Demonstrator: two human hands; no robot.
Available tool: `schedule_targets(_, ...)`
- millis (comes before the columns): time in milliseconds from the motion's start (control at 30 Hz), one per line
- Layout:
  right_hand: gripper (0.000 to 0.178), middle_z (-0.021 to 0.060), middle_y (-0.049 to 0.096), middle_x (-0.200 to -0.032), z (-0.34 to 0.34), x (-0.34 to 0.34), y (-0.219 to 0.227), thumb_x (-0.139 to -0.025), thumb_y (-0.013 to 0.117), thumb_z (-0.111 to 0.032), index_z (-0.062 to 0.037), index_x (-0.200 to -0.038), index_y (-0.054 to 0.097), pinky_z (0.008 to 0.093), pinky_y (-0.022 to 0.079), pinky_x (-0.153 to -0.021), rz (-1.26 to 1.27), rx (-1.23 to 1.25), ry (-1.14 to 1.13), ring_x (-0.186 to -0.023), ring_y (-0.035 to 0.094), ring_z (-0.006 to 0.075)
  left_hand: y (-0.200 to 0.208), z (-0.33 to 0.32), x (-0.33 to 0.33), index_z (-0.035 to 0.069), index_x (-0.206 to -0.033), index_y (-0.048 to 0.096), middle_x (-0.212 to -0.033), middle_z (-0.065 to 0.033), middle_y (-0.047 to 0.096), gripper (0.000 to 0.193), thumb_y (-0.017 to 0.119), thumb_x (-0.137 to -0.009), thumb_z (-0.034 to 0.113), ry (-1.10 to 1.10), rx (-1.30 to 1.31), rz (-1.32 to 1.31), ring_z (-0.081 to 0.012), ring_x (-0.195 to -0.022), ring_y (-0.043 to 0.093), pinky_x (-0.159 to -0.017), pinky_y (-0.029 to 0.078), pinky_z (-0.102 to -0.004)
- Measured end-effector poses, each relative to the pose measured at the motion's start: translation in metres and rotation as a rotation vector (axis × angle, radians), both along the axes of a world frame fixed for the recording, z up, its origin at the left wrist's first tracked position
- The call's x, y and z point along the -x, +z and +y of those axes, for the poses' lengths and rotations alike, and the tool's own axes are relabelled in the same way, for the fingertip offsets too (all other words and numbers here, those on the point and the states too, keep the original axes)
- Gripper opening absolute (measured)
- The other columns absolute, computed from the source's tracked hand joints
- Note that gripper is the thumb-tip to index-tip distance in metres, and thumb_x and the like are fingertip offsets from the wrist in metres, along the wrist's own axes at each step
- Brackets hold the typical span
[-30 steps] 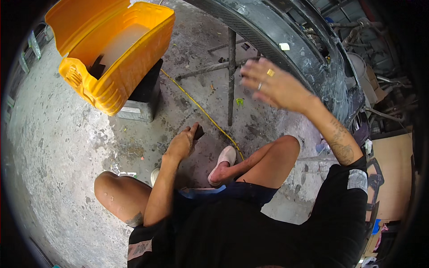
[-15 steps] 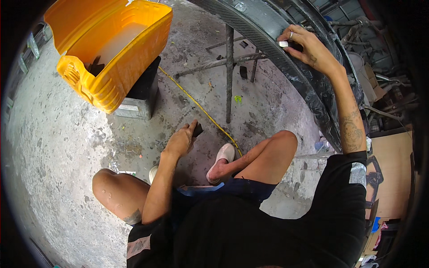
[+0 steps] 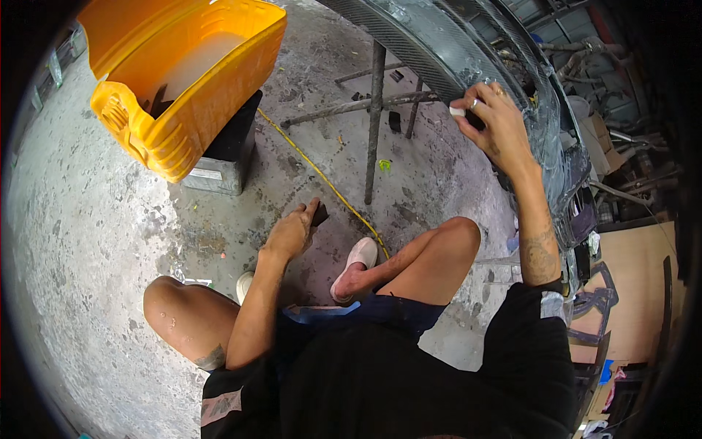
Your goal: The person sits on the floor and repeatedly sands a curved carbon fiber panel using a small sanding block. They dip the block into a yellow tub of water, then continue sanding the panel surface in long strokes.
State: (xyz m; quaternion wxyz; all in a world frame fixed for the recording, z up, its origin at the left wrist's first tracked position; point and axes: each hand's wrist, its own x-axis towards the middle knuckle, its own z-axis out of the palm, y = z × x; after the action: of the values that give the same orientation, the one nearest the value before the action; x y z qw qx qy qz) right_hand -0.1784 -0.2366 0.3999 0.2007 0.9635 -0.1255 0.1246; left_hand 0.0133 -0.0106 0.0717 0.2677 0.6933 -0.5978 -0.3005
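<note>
Carbon-weave panel (image 3: 409, 40), dark and curved, arches across the top of your view, and everything else sits in relation to it. Your right hand (image 3: 491, 124) is raised against the panel's lower edge, fingers curled and pinching a small white piece (image 3: 458, 111) between thumb and forefinger, pressed right on the weave. A ring shows on one finger of that hand.

Under the panel stands a rusty metal stand (image 3: 375, 110), its upright post dropping to the concrete floor (image 3: 88, 241) with cross bars branching off near the top. A yellow cord (image 3: 322, 179) runs along the floor from below the panel's left part, passing just beside the foot of the post.

Your left hand (image 3: 292, 233) is well below the panel, down at the floor, fingers bent and closed loosely around a small dark block (image 3: 319, 214) that touches the concrete near the cord. Whether you grip it firmly or just rest on it, I cannot tell.

You are crouched low beneath the panel, both knees bent, a pale shoe (image 3: 355, 263) planted near the cord.

Left of the panel, a yellow plastic tub (image 3: 183, 110) sits tilted on a dark box (image 3: 227, 150), its open side facing up and away from you, with something dark inside it.
</note>
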Motion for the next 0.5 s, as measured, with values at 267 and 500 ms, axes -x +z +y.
schedule_targets(267,0.022,0.0051,0.065,-0.098,-0.008,0.028,-0.013,-0.077,0.080,-0.008,-0.0108,-0.098,0.074,0.0389,0.050,-0.082,-0.023,0.099,0.076,-0.092,0.061,0.0275,0.004,-0.006,0.003,0.004,-0.155,0.037,-0.135,-0.0293,0.059,0.074,0.068,-0.089,0.002,-0.013,-0.015,0.029,-0.0461,-0.121,0.060,-0.102,0.052,-0.0485)
schedule_targets(500,0.027,0.0083,0.068,-0.105,-0.016,0.024,0.017,-0.078,0.082,-0.007,-0.0064,-0.104,0.074,0.0369,0.052,-0.087,-0.327,-0.031,0.015,-0.100,0.064,0.0282,-0.006,0.001,-0.002,0.004,-0.155,0.037,-0.135,-0.0283,0.059,0.074,0.068,-0.088,0.001,0.007,-0.005,0.006,-0.0458,-0.121,0.061,-0.102,0.052,-0.0481)
